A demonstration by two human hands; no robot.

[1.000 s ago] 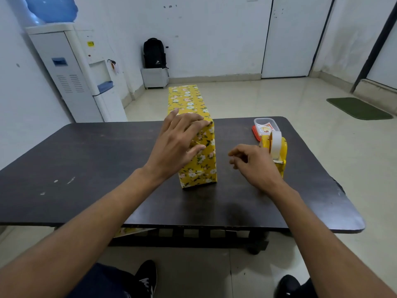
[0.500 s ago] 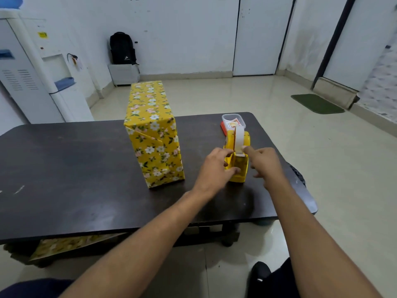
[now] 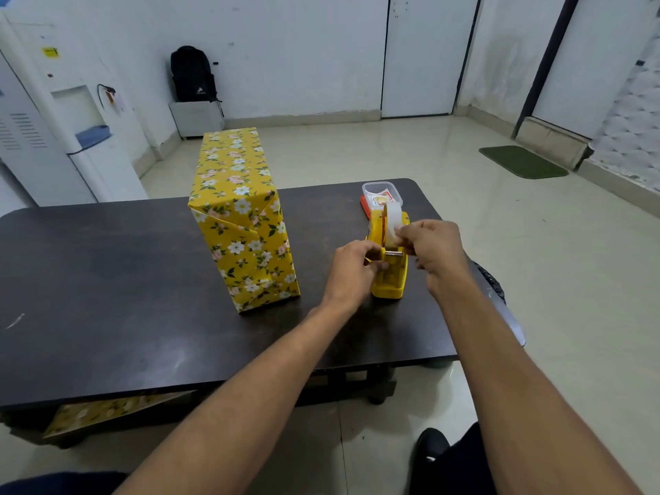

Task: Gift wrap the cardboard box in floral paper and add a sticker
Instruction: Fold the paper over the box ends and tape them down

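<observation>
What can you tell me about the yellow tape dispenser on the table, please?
The yellow tape dispenser looks like plastic and stands upright near the dark table's right edge, carrying a whitish tape roll on top. The left hand grips its side; the right hand pinches the tape by the cutter. A small clear container sits just behind.

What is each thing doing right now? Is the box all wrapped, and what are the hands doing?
Box: upright on the table, wrapped in floral paper, untouched.
Tape dispenser: standing right of the box, roll loaded.
Left hand: steadying the dispenser.
Right hand: pinching the tape end.
Clear tub: behind the dispenser, lid on.
</observation>
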